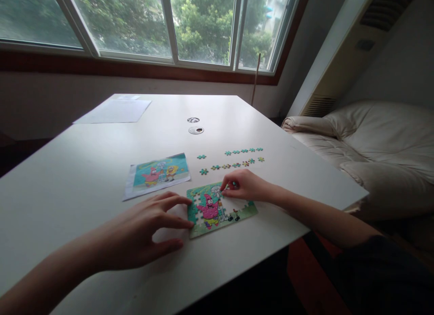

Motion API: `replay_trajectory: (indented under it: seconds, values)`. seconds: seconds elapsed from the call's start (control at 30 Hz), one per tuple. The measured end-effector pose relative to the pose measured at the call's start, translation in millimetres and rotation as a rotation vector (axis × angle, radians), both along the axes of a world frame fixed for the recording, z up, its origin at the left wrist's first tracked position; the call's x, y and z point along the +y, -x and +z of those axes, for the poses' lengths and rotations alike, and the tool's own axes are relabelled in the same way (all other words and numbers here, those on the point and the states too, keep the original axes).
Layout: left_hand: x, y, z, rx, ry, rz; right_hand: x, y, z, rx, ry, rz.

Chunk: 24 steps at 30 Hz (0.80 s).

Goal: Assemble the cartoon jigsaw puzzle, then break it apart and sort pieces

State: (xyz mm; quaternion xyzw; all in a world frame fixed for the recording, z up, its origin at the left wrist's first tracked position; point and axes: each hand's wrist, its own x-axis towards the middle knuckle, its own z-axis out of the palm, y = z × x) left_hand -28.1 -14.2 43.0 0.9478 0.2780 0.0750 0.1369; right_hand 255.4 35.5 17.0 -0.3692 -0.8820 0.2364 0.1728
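Observation:
A partly filled jigsaw puzzle (210, 208) with a pink starfish character lies in its tray near the table's front edge. White gaps show in its right half and along the left side of the pink figure. My left hand (154, 226) is spread, its fingertips touching the puzzle's left edge. Over the upper middle of the puzzle, my right hand (244, 186) pinches thumb and index finger together on a small puzzle piece, mostly hidden by the fingers. Loose puzzle pieces (236, 164) lie in two rows beyond the puzzle. Left of it rests a printed picture sheet (162, 174) showing the cartoon characters.
The white table (84, 170) carries a sheet of paper (115, 112) at the far left. Two round items, one a disc with a dark spot (195, 130), lie at the table's middle. A window (203, 25) is behind, and a pale sofa (379, 143) stands at the right.

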Motion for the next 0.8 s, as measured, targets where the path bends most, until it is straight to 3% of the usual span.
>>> replay_trajectory:
  seconds: [0.2, 0.3, 0.37, 0.47, 0.6, 0.7, 0.8]
  values:
    - [0, 1, -1.2, -0.021, -0.001, -0.001, 1, 0, 0.0, 0.013, -0.033, 0.058]
    - [0, 2, -1.5, -0.028, -0.005, -0.006, 16, -9, 5.9, 0.050, 0.012, 0.099]
    - [0, 2, -1.5, -0.002, -0.005, -0.009, 34, -25, 10.0, 0.097, -0.009, 0.001]
    - [1, 1, -1.1, 0.052, -0.014, -0.015, 69, -67, 11.2, 0.078, -0.143, -0.302]
    - [0, -1, 0.5, 0.067, -0.028, -0.007, 106, -131, -0.4, -0.057, -0.173, -0.599]
    - [0, -2, 2.0, 0.066, -0.021, 0.006, 118, -159, -12.0, -0.075, -0.104, -0.629]
    - [0, -3, 3.0, 0.081, -0.016, 0.009, 121, -165, -18.5, -0.079, -0.058, -0.584]
